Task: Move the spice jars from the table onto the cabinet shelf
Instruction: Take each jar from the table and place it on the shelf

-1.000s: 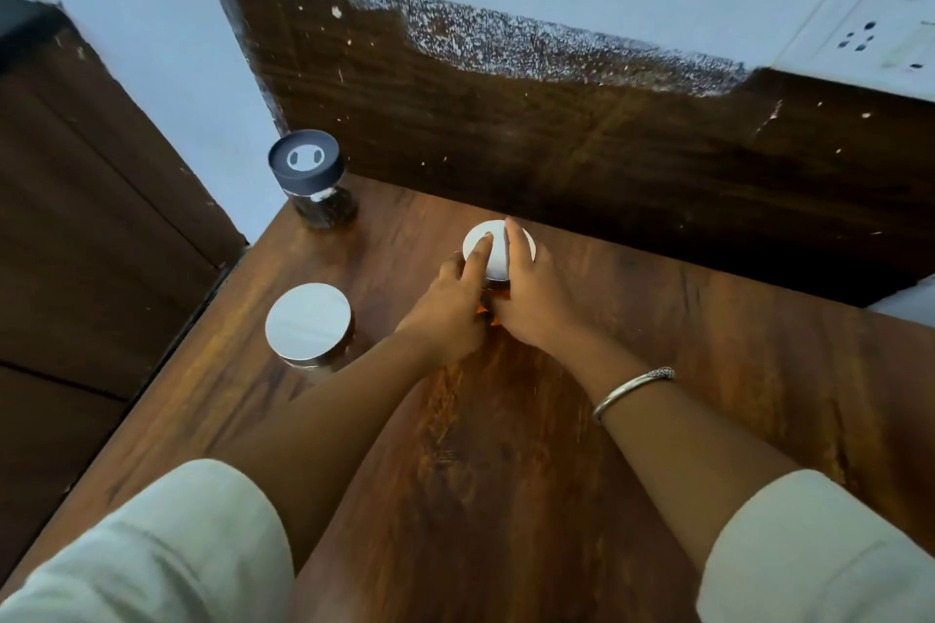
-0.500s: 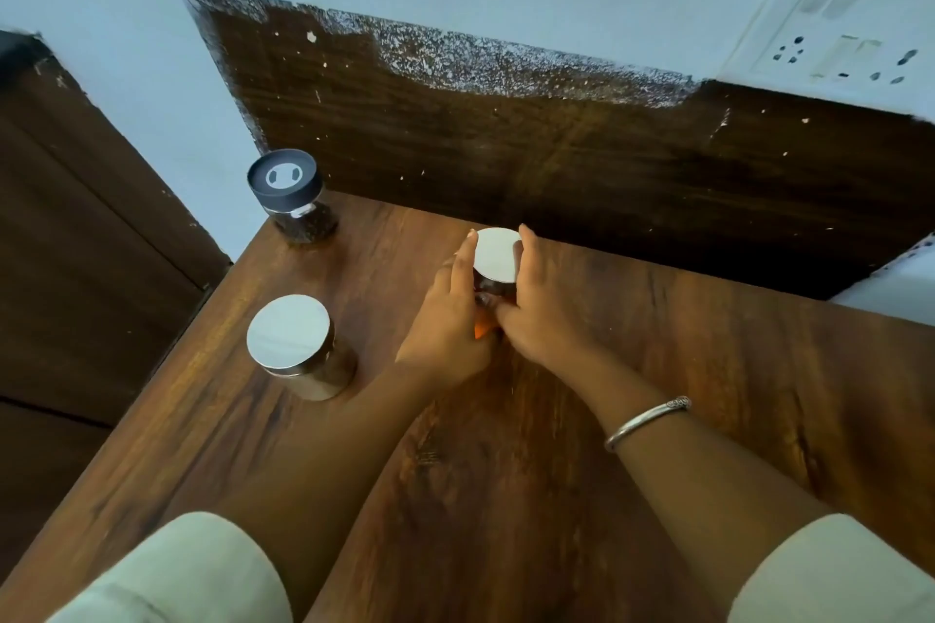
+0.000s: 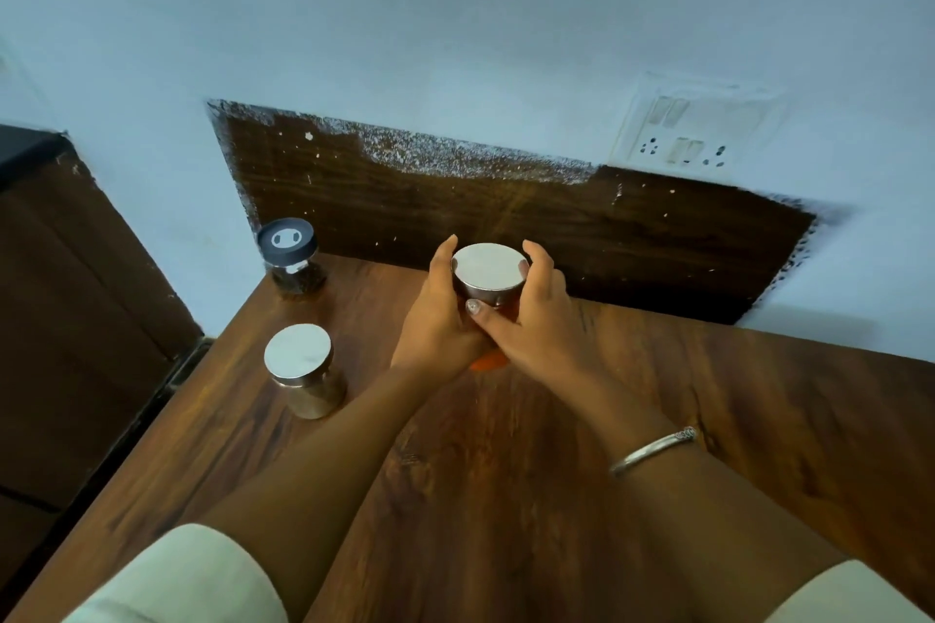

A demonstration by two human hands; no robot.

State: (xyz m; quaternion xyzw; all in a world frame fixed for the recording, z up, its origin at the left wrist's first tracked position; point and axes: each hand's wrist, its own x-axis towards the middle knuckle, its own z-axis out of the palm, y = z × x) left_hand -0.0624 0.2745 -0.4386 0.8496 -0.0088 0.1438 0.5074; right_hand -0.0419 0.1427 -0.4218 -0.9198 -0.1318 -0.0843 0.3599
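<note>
Grip on both sides of the amber jar (image 3: 489,271)

Head view, looking down over both forearms, and all the action is at the back of the table (image 3: 531,496). The left hand (image 3: 435,319) is wrapped round the near-left side of the amber jar, fingers curled close against the glass, one fingertip (image 3: 449,245) poking up beside the flat silver lid. The right hand (image 3: 539,319) comes in from the other side, fingers (image 3: 534,253) arched round the lid's right edge, with a sliver of gap between them and the metal. Its thumb (image 3: 475,308) lies across the jar's front, nail up, pressed to the glass. So both hands are cupped and half-closed, the jar pinned between the palms. An orange patch of the jar's base shows under the hands; whether it sits on the wood or hangs just above it, I cannot tell.

Off to the left, two more jars stand upright on the table. The silver-lidded jar (image 3: 303,369) is near the left edge, well apart from the hands. Behind it, in the back corner, is the black-lidded jar (image 3: 289,256) with dark contents. A silver bangle (image 3: 652,450) rings the right wrist. Pale sleeves (image 3: 192,577) fill the bottom corners. A dark wooden back panel (image 3: 556,223) rises behind the table, with a socket plate (image 3: 693,137) on the blue wall (image 3: 455,15) above it.
</note>
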